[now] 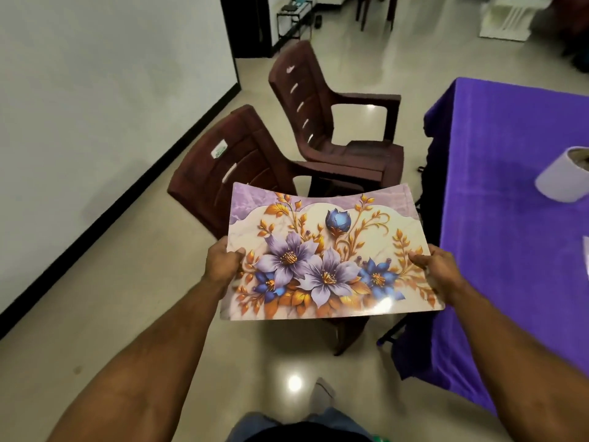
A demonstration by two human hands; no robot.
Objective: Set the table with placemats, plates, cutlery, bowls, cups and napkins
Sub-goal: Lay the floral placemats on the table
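Placemat (325,250) held in the air over the floor, left of the table (510,218) and in front of two chairs (255,161). Left hand (223,260) and right hand (436,266) each pinch a short edge, thumbs on top. The sheet sags between them: judged light, thin, flexible and glossy, so probably slippery. Gripping opposite edges keeps it flat. A white cup (564,177) lies tilted near the table's right edge.

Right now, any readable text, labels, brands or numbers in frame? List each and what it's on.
No text can be read anywhere.
Near chair backrest: a small white and green sticker, too blurred to read.
Far chair backrest: a white mark, no letters discernible.
Placemat, held by left hand and right hand: floral print only, no words.
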